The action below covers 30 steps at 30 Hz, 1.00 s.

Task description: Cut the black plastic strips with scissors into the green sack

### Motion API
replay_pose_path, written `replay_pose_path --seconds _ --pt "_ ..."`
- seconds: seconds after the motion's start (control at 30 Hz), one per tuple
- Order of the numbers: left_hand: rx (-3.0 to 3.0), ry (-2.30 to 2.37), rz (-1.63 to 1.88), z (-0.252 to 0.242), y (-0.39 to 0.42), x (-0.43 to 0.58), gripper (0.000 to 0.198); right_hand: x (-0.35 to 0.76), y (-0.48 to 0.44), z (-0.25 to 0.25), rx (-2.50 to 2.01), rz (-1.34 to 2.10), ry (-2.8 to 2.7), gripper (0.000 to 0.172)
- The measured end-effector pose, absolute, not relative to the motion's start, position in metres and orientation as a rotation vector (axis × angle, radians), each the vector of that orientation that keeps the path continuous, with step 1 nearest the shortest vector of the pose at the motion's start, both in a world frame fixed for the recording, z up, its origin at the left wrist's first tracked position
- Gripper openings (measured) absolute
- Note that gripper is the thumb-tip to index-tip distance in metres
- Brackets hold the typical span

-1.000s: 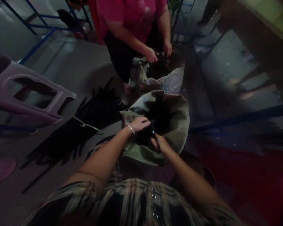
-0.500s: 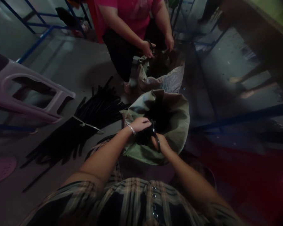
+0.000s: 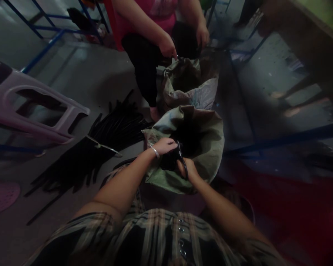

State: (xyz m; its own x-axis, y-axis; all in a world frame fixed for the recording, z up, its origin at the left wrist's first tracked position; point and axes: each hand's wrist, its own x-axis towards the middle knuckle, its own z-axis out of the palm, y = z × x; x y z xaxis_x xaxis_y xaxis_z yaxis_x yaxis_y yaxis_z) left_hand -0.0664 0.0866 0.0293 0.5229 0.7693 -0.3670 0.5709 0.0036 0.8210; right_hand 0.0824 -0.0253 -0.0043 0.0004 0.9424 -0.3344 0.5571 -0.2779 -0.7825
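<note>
My left hand [image 3: 164, 145], a bracelet on its wrist, is closed over a bunch of dark material [image 3: 169, 162] at the mouth of a green sack [image 3: 211, 147] in front of me. My right hand [image 3: 188, 169] grips black-handled scissors [image 3: 183, 162] whose blades meet that dark bunch. The sack's inside is dark and its contents are hard to make out.
A person in a pink top [image 3: 161, 11] sits opposite, both hands over a second grey-green sack [image 3: 194, 92]. A heap of long black strips [image 3: 100, 144] lies on the floor to the left. A pale plastic stool [image 3: 30, 111] lies tipped at far left, blue metal frames [image 3: 52, 33] behind.
My hands have hardly moved over the sack. The person opposite has lifted both hands up and apart from their sack.
</note>
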Motion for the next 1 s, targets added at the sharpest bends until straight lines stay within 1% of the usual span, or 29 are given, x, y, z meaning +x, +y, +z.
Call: replay_pose_path --seconds 0.2,0.5,0.8,1.0 --pt "1.649 1.157 0.244 0.028 0.087 -0.066 0.031 0.080 -0.026 -0.003 -1.869 1.217 -1.514 0.032" --pt "1.635 1.155 0.239 0.023 0.087 -0.067 0.033 0.081 -0.027 -0.008 -1.843 1.210 -1.498 0.033" --pt "1.631 1.192 0.219 0.028 0.084 -0.064 0.033 0.086 -0.024 -0.014 -1.925 1.183 -1.457 0.035" --pt "1.827 1.233 0.220 0.026 0.084 -0.071 0.035 0.095 -0.025 -0.012 -1.937 1.176 -1.489 0.039"
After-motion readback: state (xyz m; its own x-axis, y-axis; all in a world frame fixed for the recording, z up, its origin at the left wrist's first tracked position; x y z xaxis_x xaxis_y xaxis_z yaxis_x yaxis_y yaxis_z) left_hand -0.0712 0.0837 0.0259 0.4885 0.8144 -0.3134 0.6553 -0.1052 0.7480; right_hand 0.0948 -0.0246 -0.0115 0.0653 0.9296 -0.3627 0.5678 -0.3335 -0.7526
